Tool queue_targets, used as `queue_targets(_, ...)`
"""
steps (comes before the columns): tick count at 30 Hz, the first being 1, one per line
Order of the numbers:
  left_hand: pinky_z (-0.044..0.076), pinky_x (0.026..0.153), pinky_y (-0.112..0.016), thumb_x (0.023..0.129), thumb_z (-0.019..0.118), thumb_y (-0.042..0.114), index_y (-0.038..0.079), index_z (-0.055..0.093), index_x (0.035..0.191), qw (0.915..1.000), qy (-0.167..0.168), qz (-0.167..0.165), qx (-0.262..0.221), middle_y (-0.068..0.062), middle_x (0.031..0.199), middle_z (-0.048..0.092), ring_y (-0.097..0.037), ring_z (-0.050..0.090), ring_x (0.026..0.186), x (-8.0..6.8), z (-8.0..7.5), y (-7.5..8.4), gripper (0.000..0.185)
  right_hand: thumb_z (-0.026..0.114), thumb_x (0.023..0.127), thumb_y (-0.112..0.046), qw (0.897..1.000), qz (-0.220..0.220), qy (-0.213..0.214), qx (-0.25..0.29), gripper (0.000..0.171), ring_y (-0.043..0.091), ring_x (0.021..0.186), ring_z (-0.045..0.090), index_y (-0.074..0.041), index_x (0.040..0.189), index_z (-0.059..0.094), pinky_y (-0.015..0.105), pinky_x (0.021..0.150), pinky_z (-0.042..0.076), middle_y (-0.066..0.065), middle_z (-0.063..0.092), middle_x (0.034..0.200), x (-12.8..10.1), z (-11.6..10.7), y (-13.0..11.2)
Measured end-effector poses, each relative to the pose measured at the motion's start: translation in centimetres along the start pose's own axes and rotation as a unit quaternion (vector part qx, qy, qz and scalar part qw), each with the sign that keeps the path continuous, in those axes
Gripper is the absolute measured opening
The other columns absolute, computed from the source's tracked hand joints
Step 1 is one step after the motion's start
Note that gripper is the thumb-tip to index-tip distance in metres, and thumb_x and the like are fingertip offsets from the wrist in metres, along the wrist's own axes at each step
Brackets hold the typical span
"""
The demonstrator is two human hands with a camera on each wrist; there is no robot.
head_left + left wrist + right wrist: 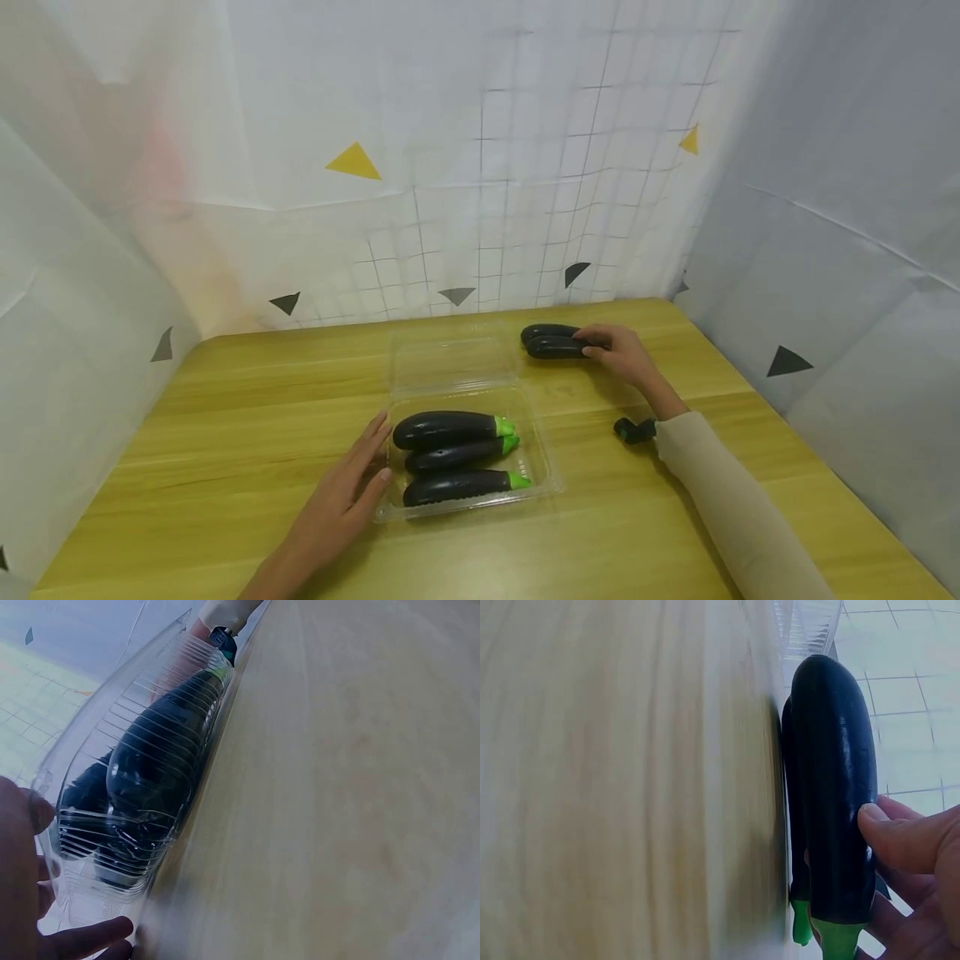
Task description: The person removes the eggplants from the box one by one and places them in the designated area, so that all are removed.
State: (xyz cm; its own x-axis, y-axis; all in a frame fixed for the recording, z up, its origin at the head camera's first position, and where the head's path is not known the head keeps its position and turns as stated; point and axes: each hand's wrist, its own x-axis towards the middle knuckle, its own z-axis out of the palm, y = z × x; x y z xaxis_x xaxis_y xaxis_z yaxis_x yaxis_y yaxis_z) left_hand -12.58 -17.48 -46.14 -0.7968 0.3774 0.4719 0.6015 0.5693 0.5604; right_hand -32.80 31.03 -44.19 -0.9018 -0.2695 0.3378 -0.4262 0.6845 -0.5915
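Note:
A clear plastic clamshell box [551, 475] lies on the table with its lid [450, 362] folded back. Inside it are three eggplants, side by side with green stems to the right; the nearest eggplant [457, 487] lies along the front wall. My left hand [330, 508] rests on the box's left side, its thumb at the front left corner and its fingers fairly straight. Beyond the box to the right, two more eggplants lie together. My right hand [618, 354] pinches the nearer eggplant [832, 787], thumb on one side and fingers behind. The farther eggplant [547, 331] is beside it.
A small black device [633, 431] sits by the right cuff. White sheets with grid lines and triangles stand behind the wooden table [247, 400] and along both its sides.

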Motion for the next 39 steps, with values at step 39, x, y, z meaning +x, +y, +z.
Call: queue_targets(39,0.050,0.102,-0.051,0.108,0.058,0.013,0.007,0.037,0.162,0.9998,-0.013,-0.008,-0.013,-0.005,0.170,0.028,-0.020,0.064,0.123,-0.06,0.21,0.08,0.058,0.074,0.098,-0.009,0.999,0.015,-0.033,0.023,0.031,0.036,0.118,0.064,-0.001,0.128,0.072,0.055,0.099,0.052,0.018,0.070,0.127,-0.40,0.66,0.15)
